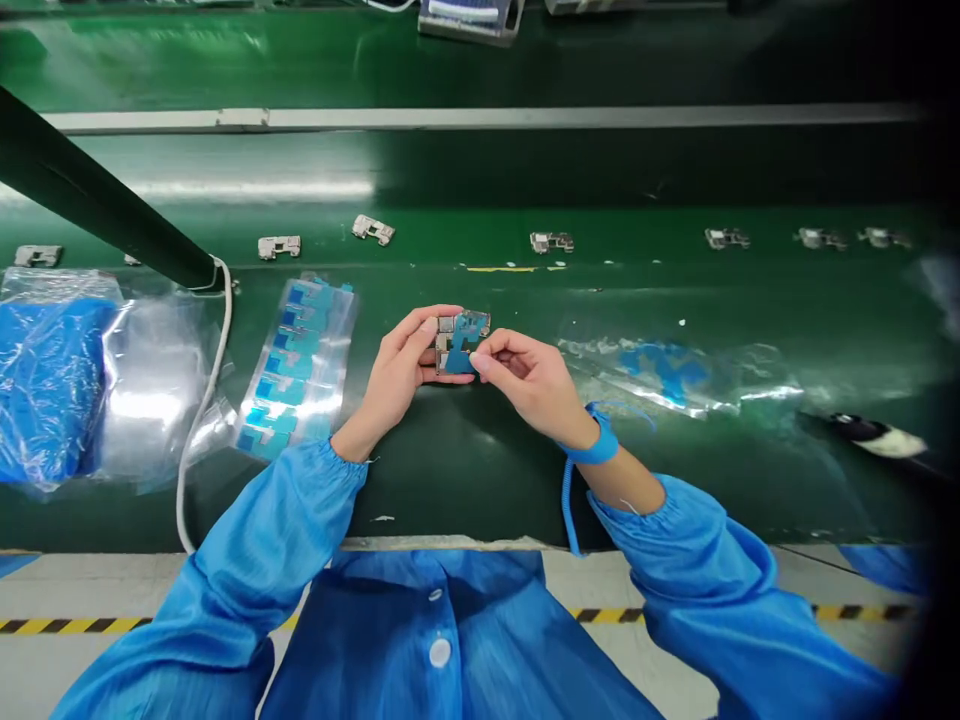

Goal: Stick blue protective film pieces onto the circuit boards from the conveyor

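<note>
My left hand (405,355) is closed around the left side of a small circuit board (442,345), fingers along its top and bottom edges. A blue adhesive film (463,345) lies over much of the board's face. At the lower right edge of that film, my right hand (525,375) pinches with thumb and forefinger; the exact contact is partly hidden by the fingertips. A blue wrist strap (596,440) with a coiled cord circles my right wrist. Left of my hands lies a clear sheet of blue film pieces (296,365).
Several circuit boards (551,242) lie in a row along the green bench (465,480). Plastic-wrapped blue material (52,385), a white cable (206,410) and a dark post (112,195) stand left. Crumpled clear film with blue scraps (664,372) and a black-and-white tool (874,435) lie right.
</note>
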